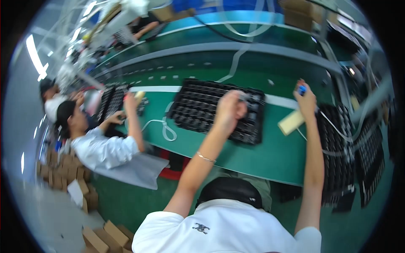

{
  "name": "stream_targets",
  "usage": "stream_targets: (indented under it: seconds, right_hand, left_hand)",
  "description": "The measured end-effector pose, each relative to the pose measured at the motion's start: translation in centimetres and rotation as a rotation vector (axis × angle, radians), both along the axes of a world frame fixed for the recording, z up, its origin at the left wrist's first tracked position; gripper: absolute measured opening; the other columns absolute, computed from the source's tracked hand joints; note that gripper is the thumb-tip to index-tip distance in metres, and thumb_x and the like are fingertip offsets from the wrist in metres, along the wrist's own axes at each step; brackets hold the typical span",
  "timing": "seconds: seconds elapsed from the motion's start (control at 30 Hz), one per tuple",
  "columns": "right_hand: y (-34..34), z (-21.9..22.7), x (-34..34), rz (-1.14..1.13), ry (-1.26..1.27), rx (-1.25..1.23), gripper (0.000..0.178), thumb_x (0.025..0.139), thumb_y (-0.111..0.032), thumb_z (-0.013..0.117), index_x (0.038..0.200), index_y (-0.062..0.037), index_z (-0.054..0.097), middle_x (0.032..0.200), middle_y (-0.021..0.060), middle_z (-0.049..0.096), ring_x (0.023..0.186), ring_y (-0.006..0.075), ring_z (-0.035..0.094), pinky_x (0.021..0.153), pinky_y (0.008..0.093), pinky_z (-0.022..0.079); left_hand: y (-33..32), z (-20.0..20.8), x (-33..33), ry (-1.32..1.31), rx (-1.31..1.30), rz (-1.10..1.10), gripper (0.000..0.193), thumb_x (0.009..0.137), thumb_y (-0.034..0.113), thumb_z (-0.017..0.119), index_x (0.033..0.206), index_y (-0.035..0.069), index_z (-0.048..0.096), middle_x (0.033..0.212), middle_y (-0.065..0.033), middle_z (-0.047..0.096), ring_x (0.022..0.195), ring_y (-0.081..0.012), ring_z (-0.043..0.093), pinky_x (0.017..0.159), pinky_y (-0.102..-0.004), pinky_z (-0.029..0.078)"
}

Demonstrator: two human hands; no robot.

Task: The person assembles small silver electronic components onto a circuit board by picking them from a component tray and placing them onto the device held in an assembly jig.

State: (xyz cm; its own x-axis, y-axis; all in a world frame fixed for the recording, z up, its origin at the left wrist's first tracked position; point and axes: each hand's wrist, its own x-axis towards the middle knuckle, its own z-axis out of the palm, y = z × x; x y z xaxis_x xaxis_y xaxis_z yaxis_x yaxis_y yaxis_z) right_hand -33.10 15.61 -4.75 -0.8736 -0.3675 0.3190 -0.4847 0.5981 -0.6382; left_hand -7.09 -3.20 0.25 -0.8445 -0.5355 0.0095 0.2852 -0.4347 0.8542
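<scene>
My left hand (230,111), a bracelet on its wrist, is above the right half of a black compartment tray (202,103) on the green table. Its fingers are curled together; a small greyish thing seems to show at the fingertips, too blurred to name. My right hand (307,101) is closed around a small blue-ended object (302,90) to the right of the tray, most of it hidden by the fingers. Beside that wrist is a flat cream-yellow block (291,122); whether it is joined to what the hand holds I cannot tell.
Black trays (337,147) stand at the right edge. A white cord (168,128) loops left of my tray. At the left, a co-worker (105,135) works at another black tray (110,103). Grey rails (270,47) cross behind the table; cardboard boxes (63,170) lie on the floor.
</scene>
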Motion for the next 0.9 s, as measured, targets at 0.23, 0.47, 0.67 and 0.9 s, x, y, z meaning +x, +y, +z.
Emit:
stream_targets:
  seconds: [0.23, 0.47, 0.67, 0.9]
  right_hand:
    - [-3.0, -2.2, -4.9, -0.02, 0.117, 0.096, 0.05, 0.079, -0.03, 0.067, 0.125, -0.0082, 0.061, 0.101, 0.0242, 0.068, 0.094, 0.0416, 0.065, 0.081, 0.0459, 0.052]
    - [-2.0, 0.2, -3.2, 0.126, 0.11, -0.154, 0.031, 0.085, -0.022, 0.067, 0.109, -0.003, 0.061, 0.082, 0.0149, 0.068, 0.07, 0.0314, 0.066, 0.065, 0.0372, 0.051]
    - [-0.1, 8.1, 12.4, 0.499, -0.601, -0.606, 0.031, 0.089, -0.022, 0.067, 0.112, -0.0023, 0.06, 0.078, 0.0001, 0.06, 0.052, 0.0026, 0.05, 0.041, 0.0167, 0.035]
    - [1.3, 8.5, 15.0, 0.545, -0.802, -0.752, 0.031, 0.089, -0.022, 0.067, 0.112, -0.0024, 0.06, 0.086, 0.0024, 0.063, 0.059, 0.0048, 0.057, 0.043, 0.0181, 0.041]
  left_hand:
    - [1.7, -0.2, 1.0, 0.02, -0.078, -0.038, 0.027, 0.101, 0.029, 0.051, 0.114, 0.007, 0.059, 0.078, -0.0032, 0.059, 0.055, -0.0069, 0.049, 0.047, -0.0191, 0.033]
    - [2.6, 0.7, 0.8, 0.061, 0.117, -0.151, 0.029, 0.099, 0.018, 0.051, 0.122, 0.002, 0.057, 0.079, -0.0022, 0.056, 0.057, -0.0079, 0.05, 0.049, -0.0199, 0.037]
    - [4.8, 1.3, 1.1, -0.049, -0.293, -0.12, 0.025, 0.09, 0.006, 0.062, 0.113, 0.002, 0.055, 0.073, -0.0019, 0.059, 0.054, -0.0047, 0.05, 0.046, -0.018, 0.036]
    - [6.5, 4.0, 1.0, -0.038, -0.453, -0.084, 0.022, 0.084, 0.001, 0.069, 0.097, 0.002, 0.052, 0.077, -0.0006, 0.057, 0.064, -0.0026, 0.053, 0.053, -0.0165, 0.04]
